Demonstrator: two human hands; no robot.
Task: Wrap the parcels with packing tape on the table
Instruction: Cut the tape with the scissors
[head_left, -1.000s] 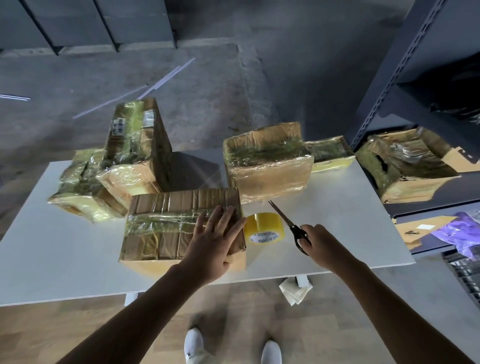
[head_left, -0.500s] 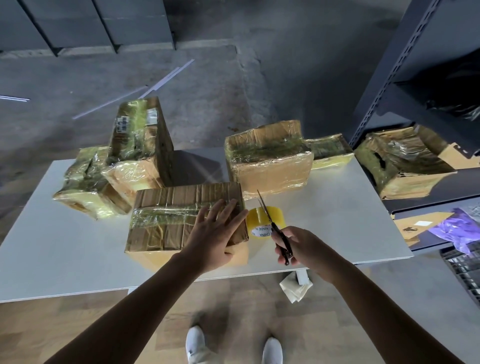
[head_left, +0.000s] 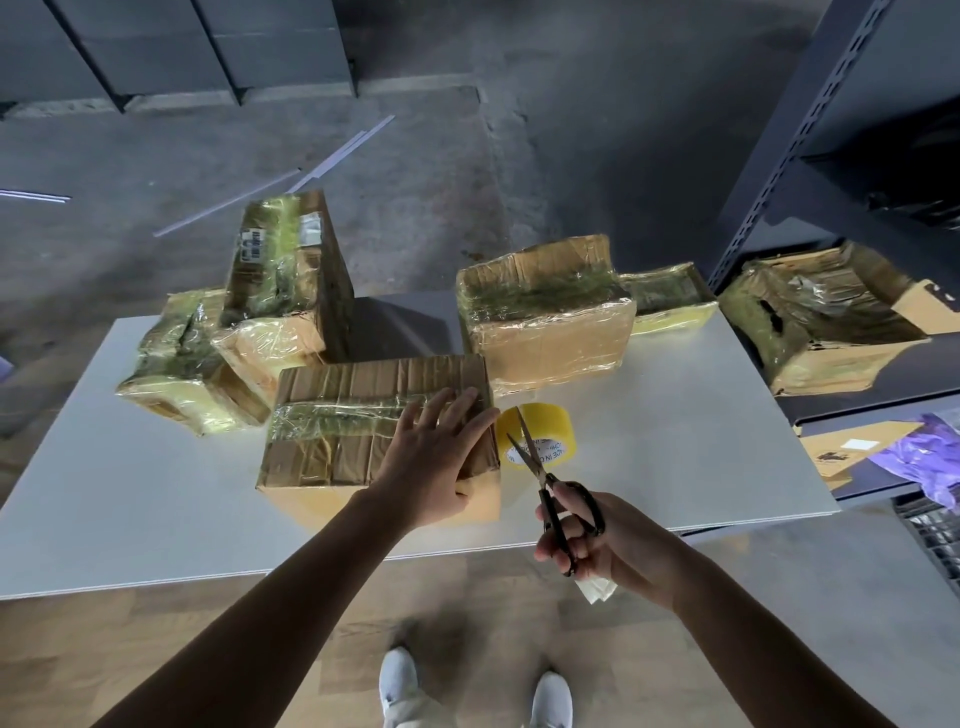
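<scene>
Left hand (head_left: 434, 457) flat, fingers spread, pressing near parcel (head_left: 363, 415) – long axis 9–3. Right hand (head_left: 597, 545) grips scissors (head_left: 545, 478), blades slightly parted, tips toward 11 over tape roll (head_left: 545, 431).

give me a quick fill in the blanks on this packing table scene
The ____ hand grips the scissors.
The left hand rests on ____ of the near parcel.
The tape roll beside that parcel is ____ in colour.
Missing words: right; top; yellow.
</scene>
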